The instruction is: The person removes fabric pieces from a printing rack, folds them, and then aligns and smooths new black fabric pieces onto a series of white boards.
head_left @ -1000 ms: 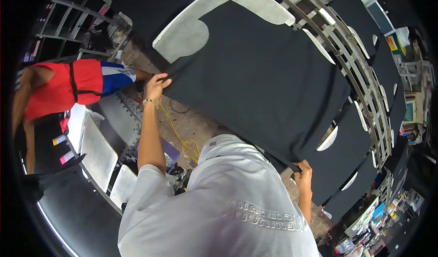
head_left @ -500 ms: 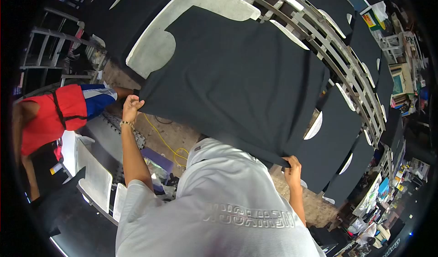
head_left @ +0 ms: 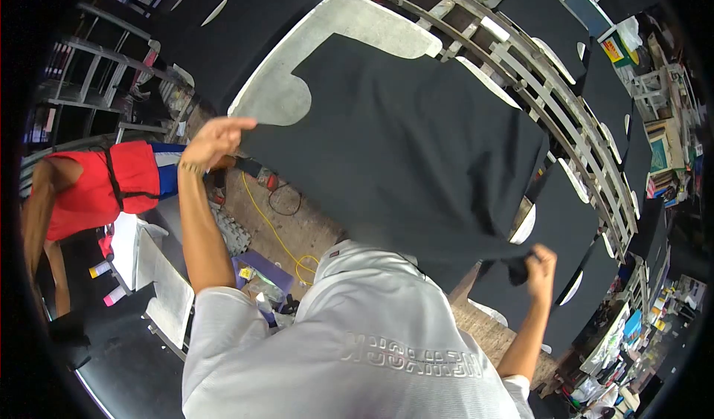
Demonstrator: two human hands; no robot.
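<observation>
A large black cloth (head_left: 401, 144) lies over a pale board (head_left: 268, 92), whose curved edge shows at the upper left. At the cloth's left corner my left hand (head_left: 214, 145) is closed on its edge, slightly blurred. My right hand (head_left: 541, 269) grips a bunched corner of the cloth on the right, lifted off the surface. Between the two hands the near edge of the cloth hangs in front of my shirt. Folds run across its right part.
A person in a red top (head_left: 134, 173) bends at the left. A wooden slatted frame (head_left: 550, 84) curves along the far right, beside other black panels (head_left: 573, 203). A yellow cord (head_left: 260, 214) and a drill (head_left: 269, 179) lie below left. Cluttered shelves (head_left: 662, 144) stand at the right.
My right hand has moved outward to the right, pulling the cloth's corner with it. My left hand has moved up slightly along the left edge. The person in red has shifted.
</observation>
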